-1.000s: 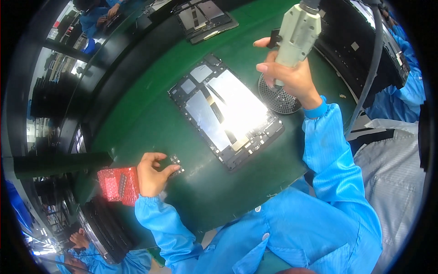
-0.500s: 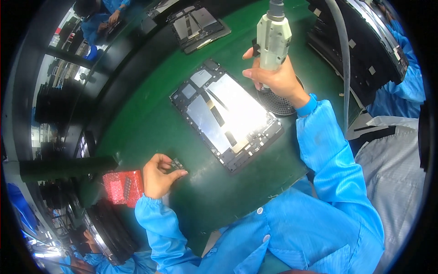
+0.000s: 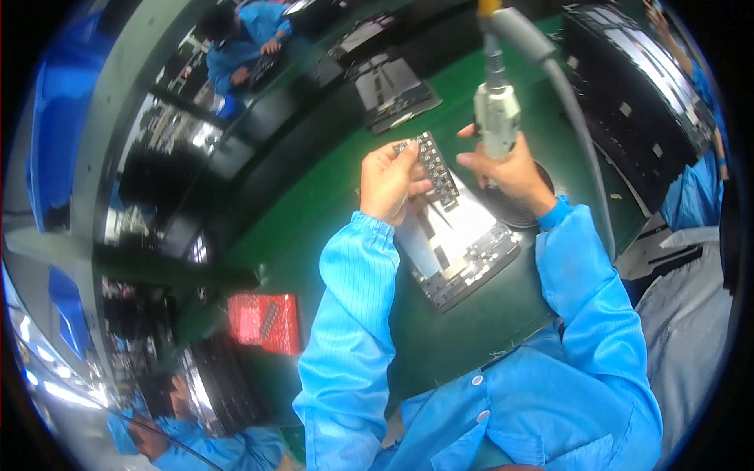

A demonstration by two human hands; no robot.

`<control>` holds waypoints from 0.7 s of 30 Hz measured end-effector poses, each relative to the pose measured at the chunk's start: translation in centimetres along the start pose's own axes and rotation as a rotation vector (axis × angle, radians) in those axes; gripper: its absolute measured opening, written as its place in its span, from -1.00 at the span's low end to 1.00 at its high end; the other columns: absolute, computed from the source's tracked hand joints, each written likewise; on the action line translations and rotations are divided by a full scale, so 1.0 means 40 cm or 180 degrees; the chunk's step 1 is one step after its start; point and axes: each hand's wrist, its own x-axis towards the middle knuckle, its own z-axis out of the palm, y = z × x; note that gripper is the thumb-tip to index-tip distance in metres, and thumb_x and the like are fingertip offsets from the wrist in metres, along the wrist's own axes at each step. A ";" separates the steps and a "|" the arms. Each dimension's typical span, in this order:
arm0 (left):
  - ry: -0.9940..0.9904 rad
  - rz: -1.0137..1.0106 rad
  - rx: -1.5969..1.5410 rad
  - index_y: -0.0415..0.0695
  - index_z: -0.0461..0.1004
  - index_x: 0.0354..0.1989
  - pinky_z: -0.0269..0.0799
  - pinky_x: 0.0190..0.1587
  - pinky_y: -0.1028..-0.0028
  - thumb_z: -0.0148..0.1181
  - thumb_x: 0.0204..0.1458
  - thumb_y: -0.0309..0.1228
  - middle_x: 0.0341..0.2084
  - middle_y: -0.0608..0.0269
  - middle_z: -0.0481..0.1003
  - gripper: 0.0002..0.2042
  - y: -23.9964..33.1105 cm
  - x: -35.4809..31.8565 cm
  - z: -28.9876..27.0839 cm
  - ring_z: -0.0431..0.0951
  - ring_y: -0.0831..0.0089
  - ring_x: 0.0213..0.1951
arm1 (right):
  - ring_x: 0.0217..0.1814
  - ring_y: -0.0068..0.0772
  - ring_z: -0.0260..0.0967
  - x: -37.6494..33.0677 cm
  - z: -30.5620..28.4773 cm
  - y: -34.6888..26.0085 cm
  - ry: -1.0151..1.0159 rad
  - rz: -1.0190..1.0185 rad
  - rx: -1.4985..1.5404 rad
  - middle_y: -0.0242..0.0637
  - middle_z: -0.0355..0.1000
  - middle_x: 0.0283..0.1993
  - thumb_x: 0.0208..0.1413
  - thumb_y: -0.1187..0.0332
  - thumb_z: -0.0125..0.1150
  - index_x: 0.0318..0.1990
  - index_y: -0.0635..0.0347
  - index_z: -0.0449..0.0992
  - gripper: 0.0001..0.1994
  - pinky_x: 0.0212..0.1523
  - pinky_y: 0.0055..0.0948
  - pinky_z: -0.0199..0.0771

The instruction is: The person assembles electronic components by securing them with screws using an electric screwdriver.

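My left hand (image 3: 386, 184) pinches a dark flat strip (image 3: 440, 173) with rows of small pale-marked parts, held over the far end of an opened tablet (image 3: 465, 250). The tablet lies on the green table, its inside facing up with silvery panels and small circuit parts at the near end. My right hand (image 3: 514, 171) is wrapped round a pale power screwdriver (image 3: 498, 118), held upright to the right of the strip. Below that hand is a round black perforated dish (image 3: 510, 208), partly covered by it. The screwdriver's tip is hard to make out.
A red bubble-wrap pouch (image 3: 287, 334) with a dark strip on it lies at the left. Another opened tablet (image 3: 393, 93) lies at the back. Black panels (image 3: 616, 102) stand at the far right beside a grey hose (image 3: 583, 137). Co-workers sit at the back left and lower left.
My left hand has moved from the near left up to the tablet's far end, bringing the dark strip. My right hand still holds the screwdriver. The whole view has shifted.
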 end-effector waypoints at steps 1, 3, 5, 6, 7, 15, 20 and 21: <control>-0.0064 0.0017 0.0065 -0.29 0.40 -0.25 0.43 -0.47 0.55 0.03 0.09 -0.38 -0.41 0.20 0.48 -0.80 0.002 0.012 0.008 0.46 0.51 -0.47 | -0.71 -0.70 0.23 0.005 0.005 0.002 -0.0032 0.0026 0.0015 -0.43 0.36 -0.62 -0.13 0.45 0.35 -0.19 0.31 0.41 -0.67 -0.71 -0.66 0.21; -0.0137 -0.0278 -0.0052 -0.28 0.38 -0.26 0.44 -0.46 0.52 -0.06 0.09 -0.44 -0.37 0.19 0.47 -0.83 0.004 0.038 0.042 0.47 0.49 -0.46 | -0.71 -0.70 0.23 0.010 -0.009 0.007 0.0065 0.0040 -0.0039 -0.41 0.36 -0.62 -0.13 0.41 0.35 -0.23 0.34 0.42 -0.69 -0.72 -0.66 0.20; -0.0214 -0.0230 0.0096 -0.29 0.35 -0.24 0.46 -0.45 0.50 -0.15 0.06 -0.50 -0.36 0.16 0.47 -0.83 0.014 0.046 0.053 0.50 0.46 -0.43 | -0.70 -0.70 0.23 0.011 -0.010 0.000 0.0045 0.0036 -0.0032 -0.42 0.36 -0.62 -0.12 0.40 0.35 -0.24 0.36 0.41 -0.69 -0.72 -0.66 0.21; -0.0237 -0.0240 0.0067 -0.29 0.33 -0.22 0.46 -0.45 0.50 -0.16 0.05 -0.51 -0.36 0.14 0.47 -0.82 0.019 0.048 0.057 0.51 0.43 -0.41 | -0.70 -0.71 0.23 0.008 -0.008 -0.004 0.0077 0.0114 -0.0016 -0.42 0.36 -0.61 -0.12 0.39 0.35 -0.23 0.34 0.41 -0.69 -0.72 -0.67 0.21; -0.0253 -0.0249 0.0030 -0.29 0.32 -0.20 0.46 -0.45 0.50 -0.17 0.04 -0.52 -0.36 0.12 0.47 -0.81 0.025 0.049 0.061 0.53 0.40 -0.39 | -0.62 -0.68 0.28 0.006 -0.015 -0.015 -0.0036 0.0108 -0.0023 -0.41 0.38 -0.58 -0.10 0.39 0.33 -0.21 0.33 0.41 -0.69 -0.63 -0.63 0.29; -0.0281 0.0152 -0.0308 -0.29 0.23 -0.08 0.49 -0.48 0.49 -0.15 0.04 -0.56 -0.32 0.08 0.45 -0.75 0.027 0.048 0.051 0.53 0.38 -0.40 | -0.63 -0.68 0.30 0.002 -0.014 0.000 0.0047 -0.0085 -0.0328 -0.38 0.41 -0.58 -0.16 0.45 0.35 -0.19 0.35 0.39 -0.65 -0.61 -0.65 0.29; -0.0163 0.0279 -0.0025 -0.30 0.34 -0.18 0.50 -0.48 0.49 -0.10 0.05 -0.52 -0.36 0.14 0.47 -0.81 0.020 0.050 0.042 0.53 0.41 -0.39 | -0.60 -0.67 0.32 0.004 -0.017 0.003 -0.0011 -0.0035 -0.0322 -0.39 0.43 -0.56 -0.17 0.53 0.28 -0.16 0.34 0.40 -0.66 -0.59 -0.63 0.32; -0.0041 0.0269 0.0107 -0.30 0.38 -0.22 0.50 -0.47 0.49 -0.08 0.06 -0.51 -0.37 0.15 0.48 -0.83 0.024 0.051 0.046 0.52 0.42 -0.39 | -0.57 -0.66 0.33 0.002 -0.018 0.002 -0.0020 -0.0044 -0.0330 -0.39 0.43 -0.55 -0.17 0.54 0.26 -0.16 0.33 0.40 -0.66 -0.56 -0.62 0.33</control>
